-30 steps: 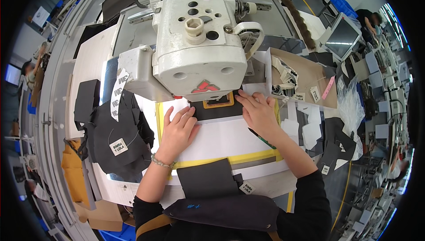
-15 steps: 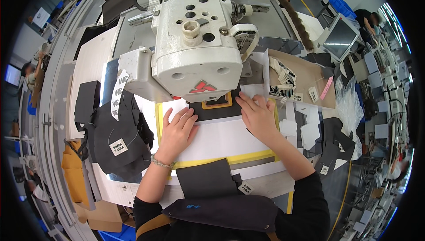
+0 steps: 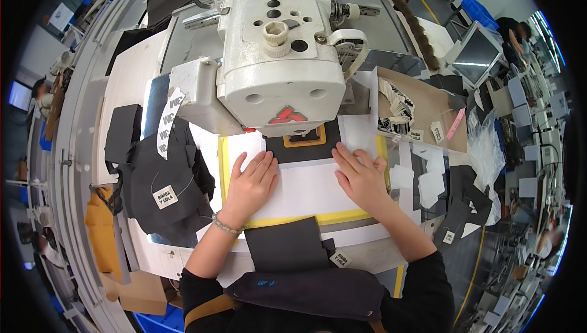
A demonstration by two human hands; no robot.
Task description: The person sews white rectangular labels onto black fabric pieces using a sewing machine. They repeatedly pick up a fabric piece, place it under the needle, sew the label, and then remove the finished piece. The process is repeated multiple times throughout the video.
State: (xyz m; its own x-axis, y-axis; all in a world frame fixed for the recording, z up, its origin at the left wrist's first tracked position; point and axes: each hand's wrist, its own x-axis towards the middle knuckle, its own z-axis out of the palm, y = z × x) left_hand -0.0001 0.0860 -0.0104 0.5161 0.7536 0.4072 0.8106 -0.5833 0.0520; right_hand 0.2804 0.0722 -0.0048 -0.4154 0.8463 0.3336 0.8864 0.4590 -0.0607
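A black fabric piece lies flat under the head of a large white sewing machine. A small yellow-edged rectangular frame rests on the fabric, partly hidden by the machine head. My left hand lies flat, its fingertips at the fabric's near left corner. My right hand rests with fingers stretched out, the fingertips by the near right corner. Both hands are open, palms down over a white sheet edged with yellow tape.
Left of the sheet sits a pile of black fabric pieces with a strip of white labels on top. An open cardboard box holding labels stands at right. Another black piece lies at the near edge, beside a cream label.
My right hand has drawn back slightly toward me, its fingers moving from the fabric's right side to its near corner. My left hand stays almost in place. The whole view has shifted slightly.
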